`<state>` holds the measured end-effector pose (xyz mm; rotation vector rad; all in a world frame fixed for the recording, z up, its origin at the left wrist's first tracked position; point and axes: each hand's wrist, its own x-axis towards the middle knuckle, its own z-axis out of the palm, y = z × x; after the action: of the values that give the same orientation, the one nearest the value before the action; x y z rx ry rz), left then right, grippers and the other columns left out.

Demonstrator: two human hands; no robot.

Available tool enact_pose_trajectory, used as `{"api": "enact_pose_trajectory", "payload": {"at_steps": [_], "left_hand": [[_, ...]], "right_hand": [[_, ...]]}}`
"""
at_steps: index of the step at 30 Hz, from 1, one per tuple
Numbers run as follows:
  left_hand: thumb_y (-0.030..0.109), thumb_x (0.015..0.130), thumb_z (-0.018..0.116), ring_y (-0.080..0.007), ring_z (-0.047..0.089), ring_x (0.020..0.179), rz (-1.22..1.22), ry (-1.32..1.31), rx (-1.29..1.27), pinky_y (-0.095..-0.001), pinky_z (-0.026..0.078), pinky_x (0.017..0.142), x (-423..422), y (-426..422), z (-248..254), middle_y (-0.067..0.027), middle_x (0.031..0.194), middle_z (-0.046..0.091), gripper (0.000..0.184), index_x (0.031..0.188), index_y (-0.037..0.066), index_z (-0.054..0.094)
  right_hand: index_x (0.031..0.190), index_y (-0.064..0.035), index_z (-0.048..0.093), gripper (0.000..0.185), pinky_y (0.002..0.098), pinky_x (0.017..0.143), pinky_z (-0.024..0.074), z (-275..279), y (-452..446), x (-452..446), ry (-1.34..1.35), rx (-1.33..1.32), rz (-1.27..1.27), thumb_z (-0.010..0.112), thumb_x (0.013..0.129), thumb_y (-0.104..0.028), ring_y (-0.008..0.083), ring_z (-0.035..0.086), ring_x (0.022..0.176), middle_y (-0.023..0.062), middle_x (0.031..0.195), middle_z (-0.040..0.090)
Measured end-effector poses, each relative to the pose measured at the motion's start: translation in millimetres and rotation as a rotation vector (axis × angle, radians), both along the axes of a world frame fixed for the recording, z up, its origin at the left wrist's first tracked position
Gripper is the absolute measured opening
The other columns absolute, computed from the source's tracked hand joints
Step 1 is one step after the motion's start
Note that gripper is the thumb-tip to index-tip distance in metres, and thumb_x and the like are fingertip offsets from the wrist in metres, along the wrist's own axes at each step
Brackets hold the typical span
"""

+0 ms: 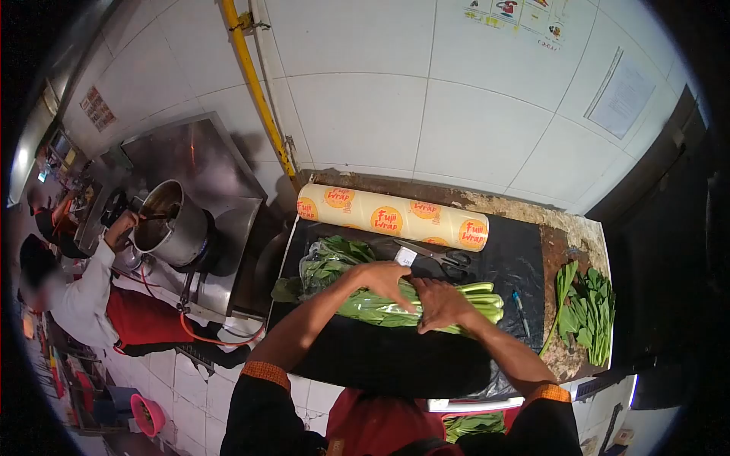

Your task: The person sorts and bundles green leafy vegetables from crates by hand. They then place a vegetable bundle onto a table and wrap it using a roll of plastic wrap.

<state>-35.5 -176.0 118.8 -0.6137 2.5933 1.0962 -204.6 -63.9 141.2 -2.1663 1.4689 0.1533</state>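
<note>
On the black-covered table lies a bundle of leafy greens (380,310), leaves to the left and pale cut stems to the right. Clear plastic film shines over its leafy part. My left hand (386,283) rests across the middle of the bundle, fingers curved over it and thumb apart. Close beside it, my right hand (442,304) grips the bundle nearer the stems, its thumb on the near side. The parts of the greens beneath both hands are hidden. Just behind the left hand sits a small white label or box (405,257).
A large roll of Fuji Wrap film (391,219) lies along the back, with scissors (449,262) before it. A pen (520,311) lies right of the stems. Loose greens (587,315) lie at the table's right end. At left, another person stirs a big pot (173,228) on a stove.
</note>
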Motion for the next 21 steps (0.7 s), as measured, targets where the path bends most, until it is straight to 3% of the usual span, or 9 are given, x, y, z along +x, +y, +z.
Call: {"api": "enact_pose_trajectory", "payload": {"at_steps": [1,2,3,5,9,11,17,21], "left_hand": [[0.069,0.060,0.072,-0.0366,0.058,0.102,0.135,0.090,0.114,-0.0400,0.048,0.086,0,-1,4,-0.0254,0.106,0.060,0.096,0.111,-0.010,0.055],[0.066,0.063,0.072,-0.0343,0.055,0.110,0.223,0.159,0.015,-0.0407,0.043,0.095,3,2,7,-0.0248,0.113,0.058,0.091,0.114,-0.007,0.055],[0.066,0.063,0.072,-0.0343,0.055,0.110,0.225,0.157,0.012,-0.0407,0.043,0.095,7,10,19,-0.0248,0.113,0.058,0.091,0.114,-0.007,0.055],[0.064,0.061,0.074,-0.0330,0.046,0.124,0.078,0.285,-0.646,-0.0441,0.033,0.104,15,35,36,-0.0234,0.127,0.051,0.100,0.128,-0.004,0.047],[0.059,0.058,0.077,-0.0344,0.036,0.132,-0.143,0.228,-0.658,-0.0489,0.025,0.109,29,70,44,-0.0236,0.138,0.041,0.111,0.139,-0.002,0.032],[0.053,0.058,0.080,-0.0384,0.033,0.133,-0.127,0.028,-0.642,-0.0511,0.025,0.108,29,62,35,-0.0253,0.140,0.036,0.118,0.143,-0.003,0.022],[0.045,0.055,0.083,-0.0393,0.042,0.125,-0.046,-0.065,-0.478,-0.0517,0.027,0.108,17,48,21,-0.0262,0.130,0.044,0.108,0.137,-0.005,0.033],[0.055,0.051,0.081,-0.0406,0.040,0.126,-0.109,-0.079,-0.463,-0.0571,0.022,0.109,20,41,30,-0.0271,0.132,0.043,0.115,0.137,-0.005,0.033]], "right_hand": [[0.136,0.0051,0.031,0.103,0.0452,0.099,0.0394,-1,-4,-3,-0.062,0.039,0.025,0.082,0.057,-0.037,0.0381,0.049,0.117,0.0234,0.122,0.051],[0.134,0.0059,0.034,0.098,0.0460,0.100,0.0379,-8,0,-5,-0.025,-0.053,0.027,0.081,0.058,-0.034,0.0376,0.047,0.120,0.0236,0.125,0.049],[0.134,0.0059,0.034,0.098,0.0460,0.100,0.0379,-7,-2,-5,-0.027,-0.055,0.029,0.081,0.058,-0.034,0.0376,0.047,0.120,0.0236,0.125,0.049],[0.135,0.0061,0.033,0.100,0.0463,0.102,0.0358,-7,-5,-7,-0.082,0.083,-0.003,0.081,0.058,-0.035,0.0380,0.044,0.123,0.0249,0.128,0.048],[0.132,0.0080,0.036,0.097,0.0460,0.102,0.0361,-12,-2,-8,-0.082,0.070,0.053,0.081,0.058,-0.034,0.0381,0.044,0.123,0.0259,0.126,0.048],[0.129,0.0095,0.039,0.094,0.0446,0.100,0.0385,-6,8,-2,-0.016,-0.134,0.028,0.082,0.057,-0.034,0.0380,0.047,0.120,0.0257,0.122,0.051],[0.127,0.0075,0.041,0.094,0.0428,0.094,0.0426,0,14,8,-0.002,-0.225,-0.021,0.084,0.055,-0.036,0.0350,0.054,0.109,0.0221,0.112,0.056],[0.128,0.0054,0.041,0.089,0.0426,0.092,0.0429,-3,14,9,0.009,-0.215,-0.045,0.080,0.055,-0.030,0.0351,0.054,0.108,0.0210,0.112,0.055]]}}
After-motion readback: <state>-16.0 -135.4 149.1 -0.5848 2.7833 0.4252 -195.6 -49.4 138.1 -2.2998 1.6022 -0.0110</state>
